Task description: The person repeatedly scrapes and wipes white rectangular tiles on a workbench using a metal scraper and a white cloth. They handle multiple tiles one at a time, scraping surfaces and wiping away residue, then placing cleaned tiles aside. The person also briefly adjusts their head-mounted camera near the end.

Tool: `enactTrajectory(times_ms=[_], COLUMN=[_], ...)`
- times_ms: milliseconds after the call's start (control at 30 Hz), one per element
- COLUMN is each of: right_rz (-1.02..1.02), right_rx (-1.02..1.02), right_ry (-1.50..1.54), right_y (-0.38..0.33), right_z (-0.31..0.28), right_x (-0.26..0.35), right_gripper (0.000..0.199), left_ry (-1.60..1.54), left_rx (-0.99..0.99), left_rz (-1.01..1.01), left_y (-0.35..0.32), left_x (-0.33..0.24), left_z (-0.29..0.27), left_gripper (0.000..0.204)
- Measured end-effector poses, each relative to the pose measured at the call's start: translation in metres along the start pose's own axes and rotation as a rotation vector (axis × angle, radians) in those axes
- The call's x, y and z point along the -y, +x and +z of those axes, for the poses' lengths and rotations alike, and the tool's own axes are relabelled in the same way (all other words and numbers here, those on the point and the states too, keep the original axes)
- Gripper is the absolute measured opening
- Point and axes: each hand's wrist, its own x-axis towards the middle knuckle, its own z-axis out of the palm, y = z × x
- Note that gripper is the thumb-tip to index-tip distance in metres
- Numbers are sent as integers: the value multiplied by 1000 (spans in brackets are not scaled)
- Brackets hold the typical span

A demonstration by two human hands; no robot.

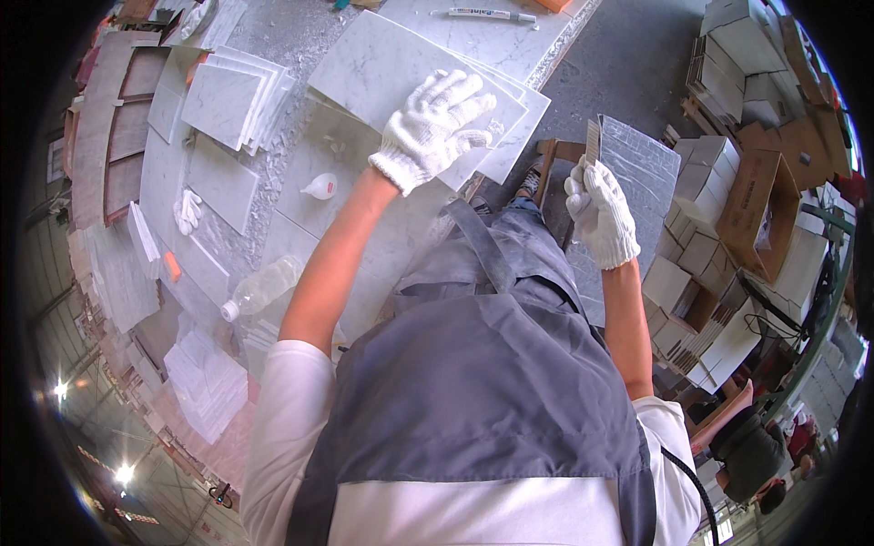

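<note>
two gloved hands: left hand [435, 123] flat, open on two stacked marble tiles [382, 68], right hand [598, 211] gripping one small strip [593, 142].

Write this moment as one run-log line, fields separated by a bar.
left hand: gloved, flat on top marble tile | right hand: gloved, holds small ridged strip upright | workbench: glue bottle, plastic bottle

A stone-tile workshop inside a big industrial hall.

White marble tiles [232, 96] lie in stacks across a dusty stone worktop [300, 36], with more slabs [205, 382] piled at its near edge. Stacked cardboard boxes [719, 173] crowd the concrete floor [628, 64] on the right. A glue bottle [320, 187], a marker [482, 14] and a spare glove [188, 211] lie about, and the person wears a grey apron [482, 382] and knitted work gloves [435, 127].
</note>
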Motion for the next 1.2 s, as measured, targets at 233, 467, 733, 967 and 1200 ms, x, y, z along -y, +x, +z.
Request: enactTrajectory(times_ms=[233, 467, 733, 967, 1200], right_rz=[-2, 8, -88, -37, -69], right_rx=[34, -117, -13, -139, -20], right_ry=[-17, -24, -403, -204, -60], right_y=[1, -6, 9, 4, -10], right_z=[4, 4, 1, -1, -2], right_x=[0, 3, -2, 4, -2], right_gripper=[21, 21, 17, 40, 22], left_ry=[404, 194, 175, 251, 227], left_rx=[280, -96, 68, 102, 0], left_rz=[50, -29, -9, 68, -6], left_y=[-8, -15, -2, -5, -15], left_x=[-43, -25, -53, -52, -49], left_z=[18, 0, 10, 14, 25], left_gripper=[62, 61, 56, 65, 62])
